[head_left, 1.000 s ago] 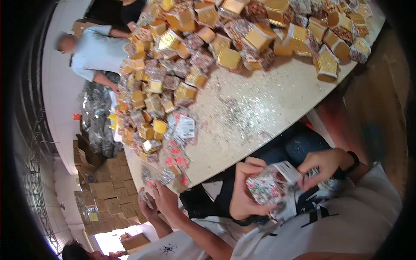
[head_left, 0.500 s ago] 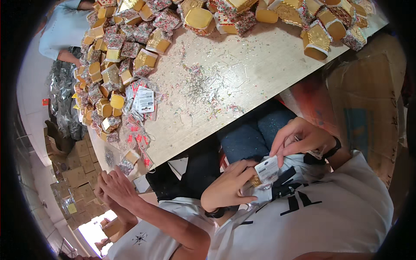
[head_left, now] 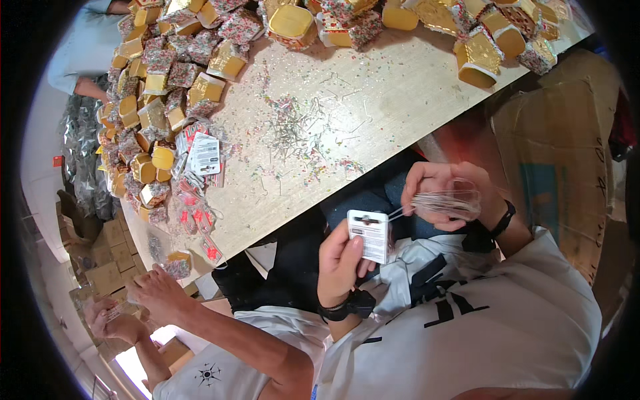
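Above my lap, my left hand (head_left: 343,261) pinches a white printed card (head_left: 369,237) with a hang slot at its top. Thumb and fingers grip the card's left edge, and whatever lies behind it is hidden. My right hand (head_left: 437,183) is curled palm up around a bundle of thin pale string loops (head_left: 450,203). From its fingertips, one strand stretches across to the top corner of the card. A black band circles each wrist.
Many house-shaped, sprinkle-coated ornaments (head_left: 292,25) with gold bases line the table's far and left sides. Thin metal hooks (head_left: 293,130) and glitter lie mid-table, cards (head_left: 204,155) at the left. A co-worker's hands (head_left: 160,293) work at the left corner. A cardboard box (head_left: 553,153) stands right.
The card has come upright and moved left in my left hand. My right hand has turned palm up, showing the string bundle. The co-worker's hands have moved apart.
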`<state>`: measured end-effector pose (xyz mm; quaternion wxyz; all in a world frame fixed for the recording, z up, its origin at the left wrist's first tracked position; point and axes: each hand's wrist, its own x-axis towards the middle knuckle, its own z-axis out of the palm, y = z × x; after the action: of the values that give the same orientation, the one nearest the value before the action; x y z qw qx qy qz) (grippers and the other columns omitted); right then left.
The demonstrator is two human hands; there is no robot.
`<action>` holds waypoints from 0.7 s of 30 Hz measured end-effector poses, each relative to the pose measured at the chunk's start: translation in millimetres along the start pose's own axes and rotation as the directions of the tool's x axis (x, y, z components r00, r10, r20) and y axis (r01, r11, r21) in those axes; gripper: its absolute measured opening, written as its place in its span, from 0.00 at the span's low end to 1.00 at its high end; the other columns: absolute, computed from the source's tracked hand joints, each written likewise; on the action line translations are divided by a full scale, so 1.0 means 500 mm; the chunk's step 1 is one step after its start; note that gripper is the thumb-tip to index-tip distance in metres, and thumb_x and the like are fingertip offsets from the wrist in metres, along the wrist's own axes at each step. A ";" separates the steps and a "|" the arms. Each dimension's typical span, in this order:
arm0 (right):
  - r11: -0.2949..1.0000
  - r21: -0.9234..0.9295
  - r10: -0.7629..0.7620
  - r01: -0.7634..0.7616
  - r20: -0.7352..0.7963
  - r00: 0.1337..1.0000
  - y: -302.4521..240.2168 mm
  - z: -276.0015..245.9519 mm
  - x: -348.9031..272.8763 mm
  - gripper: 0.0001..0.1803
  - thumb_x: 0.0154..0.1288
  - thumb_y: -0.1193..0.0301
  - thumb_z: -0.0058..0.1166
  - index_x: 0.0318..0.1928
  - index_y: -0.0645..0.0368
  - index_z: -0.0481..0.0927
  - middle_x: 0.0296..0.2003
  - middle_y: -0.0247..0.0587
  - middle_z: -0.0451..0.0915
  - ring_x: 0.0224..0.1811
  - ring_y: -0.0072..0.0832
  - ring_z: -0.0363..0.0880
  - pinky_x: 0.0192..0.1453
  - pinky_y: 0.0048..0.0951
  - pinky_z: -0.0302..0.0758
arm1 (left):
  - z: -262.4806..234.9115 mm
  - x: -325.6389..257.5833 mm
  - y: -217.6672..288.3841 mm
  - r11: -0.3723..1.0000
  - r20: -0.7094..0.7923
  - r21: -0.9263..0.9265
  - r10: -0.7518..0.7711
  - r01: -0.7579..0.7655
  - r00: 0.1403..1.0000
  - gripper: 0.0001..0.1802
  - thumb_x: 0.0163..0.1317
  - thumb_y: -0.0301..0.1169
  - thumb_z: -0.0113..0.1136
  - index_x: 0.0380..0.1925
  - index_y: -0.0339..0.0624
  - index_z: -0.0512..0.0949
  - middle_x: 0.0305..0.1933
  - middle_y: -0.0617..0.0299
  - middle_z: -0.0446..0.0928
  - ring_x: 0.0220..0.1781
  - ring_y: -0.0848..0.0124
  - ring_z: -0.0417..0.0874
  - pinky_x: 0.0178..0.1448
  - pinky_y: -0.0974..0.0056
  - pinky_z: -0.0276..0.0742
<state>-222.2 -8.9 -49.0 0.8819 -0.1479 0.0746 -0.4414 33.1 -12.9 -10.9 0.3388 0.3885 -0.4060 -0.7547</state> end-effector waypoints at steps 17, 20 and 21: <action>0.696 -0.717 -0.062 0.047 0.006 0.998 0.002 0.007 -0.008 0.32 0.79 0.51 0.30 0.43 0.69 0.78 0.50 0.49 0.79 0.57 0.33 0.75 0.64 0.33 0.67 | -0.027 -0.023 -0.004 0.998 0.149 -0.007 -0.062 0.064 0.987 0.21 0.66 0.36 0.46 0.44 0.25 0.75 0.43 0.52 0.79 0.47 0.65 0.81 0.55 0.64 0.74; 0.613 -0.790 0.075 -0.016 0.038 0.996 0.004 0.000 -0.012 0.34 0.80 0.53 0.24 0.41 0.70 0.78 0.43 0.51 0.81 0.51 0.38 0.78 0.60 0.32 0.70 | -0.009 -0.006 -0.019 0.994 0.272 -0.105 0.046 -0.018 0.961 0.23 0.68 0.39 0.45 0.44 0.23 0.74 0.46 0.48 0.75 0.52 0.59 0.79 0.61 0.58 0.70; 0.581 -0.810 0.127 -0.076 -0.002 0.992 0.012 -0.003 -0.016 0.34 0.81 0.53 0.23 0.42 0.70 0.78 0.42 0.51 0.82 0.50 0.38 0.79 0.59 0.32 0.71 | -0.003 0.000 -0.017 0.992 0.309 -0.119 0.064 -0.028 0.949 0.24 0.71 0.40 0.44 0.42 0.23 0.74 0.48 0.46 0.73 0.53 0.55 0.77 0.64 0.54 0.68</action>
<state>-222.9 0.5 -52.2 0.7439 -0.5399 0.2505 -0.3039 32.7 -9.6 -19.0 0.3092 0.2349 -0.4198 -0.8203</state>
